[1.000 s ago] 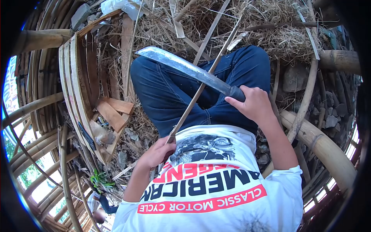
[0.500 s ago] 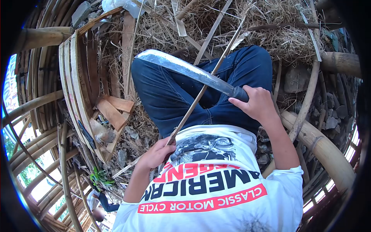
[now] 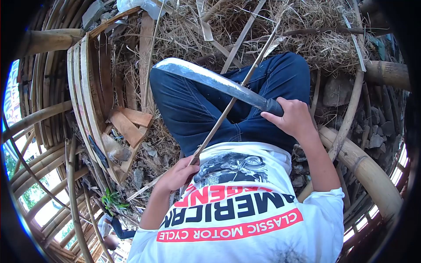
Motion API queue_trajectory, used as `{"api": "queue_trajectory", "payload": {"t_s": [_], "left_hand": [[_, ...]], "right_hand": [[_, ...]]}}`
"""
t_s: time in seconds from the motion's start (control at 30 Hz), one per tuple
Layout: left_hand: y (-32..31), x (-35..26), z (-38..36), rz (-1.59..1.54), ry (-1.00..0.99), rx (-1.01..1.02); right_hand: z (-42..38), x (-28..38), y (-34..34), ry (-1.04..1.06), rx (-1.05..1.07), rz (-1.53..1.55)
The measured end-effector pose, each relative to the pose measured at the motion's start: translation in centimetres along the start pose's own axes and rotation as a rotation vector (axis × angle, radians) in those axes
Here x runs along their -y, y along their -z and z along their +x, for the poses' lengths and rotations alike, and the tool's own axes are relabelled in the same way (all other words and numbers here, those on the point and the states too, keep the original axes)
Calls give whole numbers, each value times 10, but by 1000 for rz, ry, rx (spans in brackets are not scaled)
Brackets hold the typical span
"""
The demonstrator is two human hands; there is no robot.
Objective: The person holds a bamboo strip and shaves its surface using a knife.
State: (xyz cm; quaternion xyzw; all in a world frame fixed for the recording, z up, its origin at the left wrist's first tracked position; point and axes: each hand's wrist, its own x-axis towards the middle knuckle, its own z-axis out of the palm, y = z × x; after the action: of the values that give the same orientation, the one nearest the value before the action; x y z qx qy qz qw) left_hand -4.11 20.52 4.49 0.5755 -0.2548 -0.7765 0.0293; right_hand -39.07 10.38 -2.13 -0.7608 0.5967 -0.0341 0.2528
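Shiny curved blade shifted slightly, crossing slender strip

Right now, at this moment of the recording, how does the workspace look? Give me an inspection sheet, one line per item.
Surface: ground strewn with straw-like litter; no bench seen.
Job's things: machete, its blade crossing over a thin strip; contact between them cannot be told.
Clutter: wood pieces at left, pale plastic at top, stones at right.
Hands: left hand holds the strip's near end; right hand grips the machete's handle.
Cables: nothing seen that is clearly a cable.
Surroundings: bamboo poles on both sides; another person at lower left.
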Motion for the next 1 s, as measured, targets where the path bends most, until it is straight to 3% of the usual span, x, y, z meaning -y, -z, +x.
{"api": "queue_trajectory", "payload": {"t_s": [0.07, 0.33, 0.57, 0.8, 1.0], "left_hand": [[0, -5, -1, -87, 94, -1], [-1, 0, 1, -17, 13, 3], [0, 1, 2, -37, 33, -3], [-3, -4, 1, -35, 21, -24], [4, 6, 1, 26, -24, 4]], "right_hand": [[-3, 5, -2, -3, -5, 12], [-5, 12, -3, 1, -4, 28], [19, -13, 13, -180, -6, 74], [7, -1, 3, -87, 16, 65], [41, -41, 13, -313, -65, 190]]}}
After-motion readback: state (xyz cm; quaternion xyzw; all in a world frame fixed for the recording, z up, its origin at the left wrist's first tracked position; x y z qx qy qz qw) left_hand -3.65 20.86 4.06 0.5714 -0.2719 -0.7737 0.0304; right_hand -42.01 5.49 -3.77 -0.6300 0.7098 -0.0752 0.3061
